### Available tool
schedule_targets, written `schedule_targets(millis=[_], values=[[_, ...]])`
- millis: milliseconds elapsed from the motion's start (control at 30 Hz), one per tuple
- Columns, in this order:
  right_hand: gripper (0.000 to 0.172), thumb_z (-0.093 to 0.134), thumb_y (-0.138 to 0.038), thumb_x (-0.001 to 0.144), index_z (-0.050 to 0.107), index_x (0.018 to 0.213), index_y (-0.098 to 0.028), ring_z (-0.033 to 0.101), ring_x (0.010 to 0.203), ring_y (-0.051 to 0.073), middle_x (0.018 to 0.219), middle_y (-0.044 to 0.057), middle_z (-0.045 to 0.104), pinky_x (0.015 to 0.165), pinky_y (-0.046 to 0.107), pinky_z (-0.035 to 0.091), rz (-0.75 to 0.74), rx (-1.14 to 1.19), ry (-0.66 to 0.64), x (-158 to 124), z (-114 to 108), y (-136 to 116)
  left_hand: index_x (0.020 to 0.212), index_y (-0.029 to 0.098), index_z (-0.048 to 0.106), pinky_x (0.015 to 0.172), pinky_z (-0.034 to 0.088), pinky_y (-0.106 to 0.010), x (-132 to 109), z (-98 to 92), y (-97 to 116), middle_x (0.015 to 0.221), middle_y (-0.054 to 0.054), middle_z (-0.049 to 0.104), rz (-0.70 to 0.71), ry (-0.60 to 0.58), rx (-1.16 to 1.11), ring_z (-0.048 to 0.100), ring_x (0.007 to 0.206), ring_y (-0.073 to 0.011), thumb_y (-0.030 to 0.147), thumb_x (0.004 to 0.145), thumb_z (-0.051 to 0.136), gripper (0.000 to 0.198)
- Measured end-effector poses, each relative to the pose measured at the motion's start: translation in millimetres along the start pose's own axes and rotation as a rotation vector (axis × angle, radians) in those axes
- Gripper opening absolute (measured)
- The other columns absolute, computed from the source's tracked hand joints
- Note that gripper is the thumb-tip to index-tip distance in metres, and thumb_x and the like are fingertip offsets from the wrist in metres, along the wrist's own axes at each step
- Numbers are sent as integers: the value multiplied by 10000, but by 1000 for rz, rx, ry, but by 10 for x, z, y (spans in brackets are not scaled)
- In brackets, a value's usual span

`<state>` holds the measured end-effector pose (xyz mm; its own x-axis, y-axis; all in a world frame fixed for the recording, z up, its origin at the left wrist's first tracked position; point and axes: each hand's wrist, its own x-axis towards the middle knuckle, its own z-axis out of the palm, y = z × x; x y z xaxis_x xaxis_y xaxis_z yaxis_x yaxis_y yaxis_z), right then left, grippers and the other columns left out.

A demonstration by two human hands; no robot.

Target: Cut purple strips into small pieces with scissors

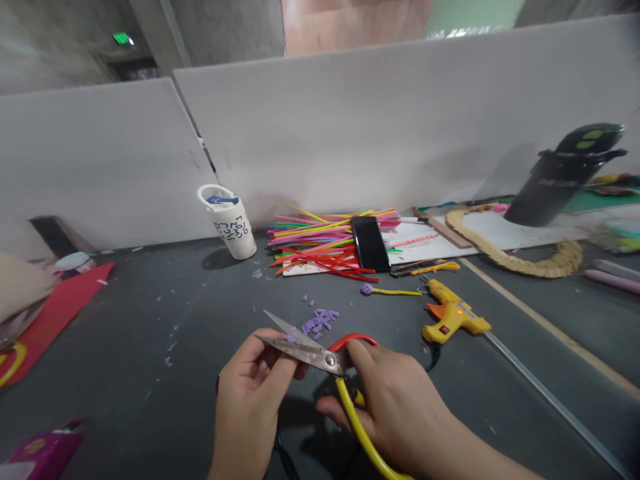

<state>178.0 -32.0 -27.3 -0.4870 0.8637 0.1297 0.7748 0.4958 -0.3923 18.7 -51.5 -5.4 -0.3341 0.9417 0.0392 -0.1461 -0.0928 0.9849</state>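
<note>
My right hand (395,400) grips a pair of scissors (313,353) with one red and one yellow handle. The blades stand apart and point left, over the fingers of my left hand (255,393). That hand is closed in a pinch; what it holds is mostly hidden, though a speck of purple shows by the blades. Just beyond lies a small heap of cut purple bits (320,322). Farther back is a yellow stem with a purple ball tip (395,291). A yellow glue gun (453,317) with a long clear glue stick rests to the right.
Colourful pipe cleaners (315,233) lie at the back, a black phone (371,243) on them. A white cup (233,230) stands left of them, red paper (67,317) farther left. At right are a curved tan strip (520,257) and a black tumbler (550,183). A white partition (350,133) bounds the table.
</note>
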Motion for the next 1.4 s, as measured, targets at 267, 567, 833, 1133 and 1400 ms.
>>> schedule_targets(millis=[267,567,833,1133,1400], values=[[491,424,-657,782,502,851,-178,596,589,235,692,47,615,508,282,321,-15,-12,10,1,17,-4,668,184,628,529,450,-149,-3,-6,-11,570,50,615,-3,-13,-12,551,533,-80,117,681,625,68],[478,422,-646,791,504,834,-177,595,587,222,682,49,621,508,272,308,-18,-8,3,-4,5,-10,651,181,633,544,450,-165,-8,1,-7,572,43,618,-25,-18,-19,550,534,-87,130,680,630,59],[460,440,-634,788,504,822,-179,599,580,219,663,45,624,503,262,284,-22,-42,11,-2,16,3,629,175,637,539,438,-177,-19,28,18,557,37,612,-44,12,8,539,529,-95,133,661,628,53],[421,468,-600,785,508,787,-181,595,545,231,616,41,612,478,263,241,-20,-59,18,-7,4,-17,679,186,654,564,448,-176,-10,-27,-17,612,36,623,-53,-63,-27,546,556,-92,142,706,625,59],[404,451,-579,811,498,704,-192,580,506,202,564,25,600,470,261,216,-5,-88,33,8,6,24,735,188,670,583,454,-179,1,-71,-40,641,29,648,-34,-63,4,561,584,-97,151,714,632,57]])
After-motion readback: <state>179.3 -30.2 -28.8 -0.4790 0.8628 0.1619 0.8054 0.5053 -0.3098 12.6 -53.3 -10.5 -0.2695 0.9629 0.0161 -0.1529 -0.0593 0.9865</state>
